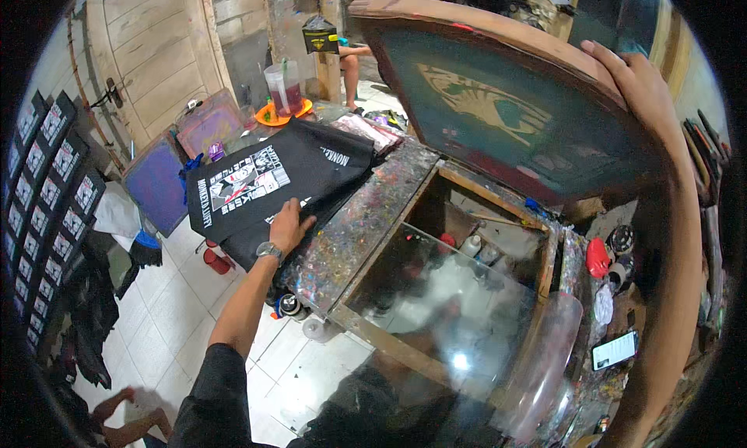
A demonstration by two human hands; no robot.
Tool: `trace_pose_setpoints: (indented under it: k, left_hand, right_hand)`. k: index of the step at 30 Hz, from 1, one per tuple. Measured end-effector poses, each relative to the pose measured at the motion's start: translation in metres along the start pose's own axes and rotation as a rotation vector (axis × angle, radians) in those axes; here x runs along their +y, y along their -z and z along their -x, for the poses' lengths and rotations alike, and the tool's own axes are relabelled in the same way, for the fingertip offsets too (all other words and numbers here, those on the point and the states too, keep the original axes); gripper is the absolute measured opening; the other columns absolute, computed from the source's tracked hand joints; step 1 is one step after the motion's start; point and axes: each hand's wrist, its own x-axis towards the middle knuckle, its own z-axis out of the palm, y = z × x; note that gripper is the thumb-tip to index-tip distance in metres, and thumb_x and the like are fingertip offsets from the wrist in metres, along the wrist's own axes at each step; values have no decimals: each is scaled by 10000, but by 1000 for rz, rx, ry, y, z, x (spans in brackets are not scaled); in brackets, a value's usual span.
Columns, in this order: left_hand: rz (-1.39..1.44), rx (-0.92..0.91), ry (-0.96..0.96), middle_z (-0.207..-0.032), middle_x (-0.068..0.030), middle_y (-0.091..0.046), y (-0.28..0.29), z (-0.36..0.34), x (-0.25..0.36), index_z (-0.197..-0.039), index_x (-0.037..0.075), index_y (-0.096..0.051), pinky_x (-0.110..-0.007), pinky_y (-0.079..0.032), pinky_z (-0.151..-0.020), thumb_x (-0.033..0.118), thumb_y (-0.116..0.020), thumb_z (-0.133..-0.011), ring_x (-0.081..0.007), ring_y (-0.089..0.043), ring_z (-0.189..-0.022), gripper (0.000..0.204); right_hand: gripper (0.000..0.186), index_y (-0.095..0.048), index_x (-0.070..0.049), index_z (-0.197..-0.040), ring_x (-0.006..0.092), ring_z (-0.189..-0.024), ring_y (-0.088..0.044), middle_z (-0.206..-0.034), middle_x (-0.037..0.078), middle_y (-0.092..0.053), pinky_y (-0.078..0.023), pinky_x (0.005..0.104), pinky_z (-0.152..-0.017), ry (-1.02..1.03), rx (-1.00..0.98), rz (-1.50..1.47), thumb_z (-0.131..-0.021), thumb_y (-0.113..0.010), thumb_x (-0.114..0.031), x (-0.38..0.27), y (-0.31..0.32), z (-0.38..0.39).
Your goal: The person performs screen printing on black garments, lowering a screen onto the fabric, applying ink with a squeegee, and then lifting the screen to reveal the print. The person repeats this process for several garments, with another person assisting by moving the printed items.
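Observation:
My left hand (289, 228), with a watch at the wrist, lies on the near edge of a black printed cloth (257, 179), its fingers spread. This cloth lies on other black cloth at the left end of the paint-spattered bench (358, 222). High on the right, my right hand (634, 86) is wrapped over the wooden top edge of a screen printing frame (482, 98). The frame stands tilted up, its dark green mesh showing a pale stencil shape. Below it is a glass plate (443, 300) in a wooden surround, with part of the box beneath uncovered.
An orange plate (284, 113) carries a pitcher (283, 90) of dark liquid behind the cloth. A phone (615, 351) and a red object (597, 257) lie at the right. Printed black pieces hang on the rack (50, 191) at left. Other people's limbs show at the back and lower left.

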Motion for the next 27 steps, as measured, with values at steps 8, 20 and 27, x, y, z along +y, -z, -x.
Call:
trace_pose_setpoints:
  k: [8, 20, 27]
  left_hand:
    - [-426, -404, -263, -938, -256, -730, 51, -66, 39, -1014, 9, -740, -515, -608, -757, 122, -638, -867, -421, -737, -878, 212]
    - [32, -562, -875, -1729, -83, -191, -24, 191, 219, -1643, 303, -292, -658, -83, -1239, 746, -348, -994, -400, -86, -1592, 789]
    - [281, -510, -912, -1640, -154, -381, -21, 224, 300, -1581, 221, -428, -644, -152, -1228, 562, -541, -997, -464, -260, -1526, 685]
  right_hand:
    - [347, -573, -417, -1383, 478, -882, -697, -962, 269, -655, -569, 522, -730, -93, -10, -15, -1058, -480, -340, -38, 20, -4]
    - [447, -720, -148, -1161, 479, -919, -716, -953, 296, -713, -580, 534, -809, -296, -88, -189, -991, -540, -521, -49, 42, -7]
    - [422, -722, -264, -1213, 474, -1022, -698, -1066, 285, -717, -559, 544, -904, -274, -157, -187, -1026, -452, -530, -52, 50, -11]
